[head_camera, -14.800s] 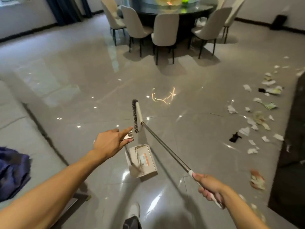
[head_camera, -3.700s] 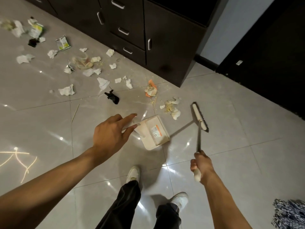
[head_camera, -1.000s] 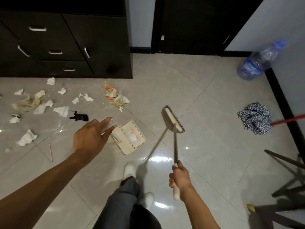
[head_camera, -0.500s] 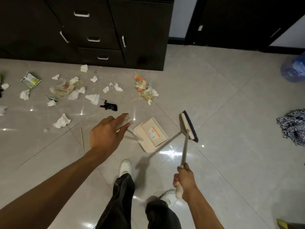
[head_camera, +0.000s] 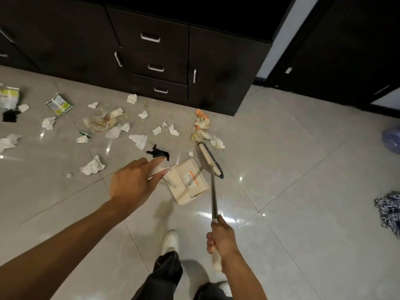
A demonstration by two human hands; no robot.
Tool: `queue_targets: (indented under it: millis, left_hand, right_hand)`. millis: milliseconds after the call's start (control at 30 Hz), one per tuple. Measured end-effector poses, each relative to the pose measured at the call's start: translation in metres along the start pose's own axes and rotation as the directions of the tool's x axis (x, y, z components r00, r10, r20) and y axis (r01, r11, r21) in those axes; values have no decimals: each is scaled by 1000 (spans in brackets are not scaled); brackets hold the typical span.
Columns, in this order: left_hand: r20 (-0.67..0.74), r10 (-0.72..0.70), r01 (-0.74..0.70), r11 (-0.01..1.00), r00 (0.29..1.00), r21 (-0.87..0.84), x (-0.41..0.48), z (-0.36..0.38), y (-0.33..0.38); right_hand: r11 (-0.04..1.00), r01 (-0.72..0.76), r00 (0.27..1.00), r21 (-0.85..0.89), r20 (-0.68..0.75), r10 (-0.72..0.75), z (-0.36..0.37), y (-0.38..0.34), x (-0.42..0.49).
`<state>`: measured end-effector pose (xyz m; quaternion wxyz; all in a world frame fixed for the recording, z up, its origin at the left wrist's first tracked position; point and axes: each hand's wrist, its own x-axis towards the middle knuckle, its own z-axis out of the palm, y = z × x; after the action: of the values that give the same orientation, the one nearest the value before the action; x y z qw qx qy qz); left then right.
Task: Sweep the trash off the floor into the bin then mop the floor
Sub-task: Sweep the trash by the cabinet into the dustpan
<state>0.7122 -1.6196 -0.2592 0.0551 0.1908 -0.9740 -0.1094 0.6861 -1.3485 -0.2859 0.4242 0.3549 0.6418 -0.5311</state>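
Status: sweep barely started, by the look of it. Paper scraps (head_camera: 138, 140), a wrapper (head_camera: 58, 104), a black bit (head_camera: 158, 153) and a food-scrap pile (head_camera: 202, 128) lie scattered over the floor (head_camera: 292, 169) along the foot of the dark cabinet (head_camera: 216, 87). Can't see anything collected in the dustpan (head_camera: 190, 182). No bin in view. Mopping not begun: mop (head_camera: 389, 211) lies at the right edge, well apart.

Broom (head_camera: 211, 160): shaft's long axis runs near-to-far, leaning slightly left, head at the far end. Head's own axis is diagonal, far-left to near-right, dark bristles on its right side. Far tip sits just beside the food scraps. Contact: can't tell.

Right hand (head_camera: 220, 239): fingers wrapped tight round the white grip at the near end of the shaft.

Left hand (head_camera: 132, 182): thumb and fingers pinching the dustpan's handle, forefinger stretched along it. Dustpan is just left of the broom head, label side up. Can't tell if it's resting on the floor or hanging.

Left to do: everything. Gather, pan, bin, then mop.
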Motion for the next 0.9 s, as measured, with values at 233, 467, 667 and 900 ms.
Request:
queue_targets:
  millis: [233, 467, 667, 900]
  left_hand:
    - [2, -37, 37, 999, 999, -27, 34, -4, -15]
    - [-37, -155, 155, 988, 987, 4, 62, 5, -13]
    - [-15, -264, 264, 964, 964, 20, 80, 12, 0]
    - [-22, -314, 314, 949, 949, 17, 94, 1, 6]
  right_hand:
    - [993, 99, 992, 59, -87, -94, -7, -41, 4]
    - [995, 99, 990, 30, -100, -95, -18, -125, 73]
    - [988, 2, 998, -152, 62, 8, 8, -168, 87]
    - [972, 35, 993, -232, 117, -7, 24, -142, 61]
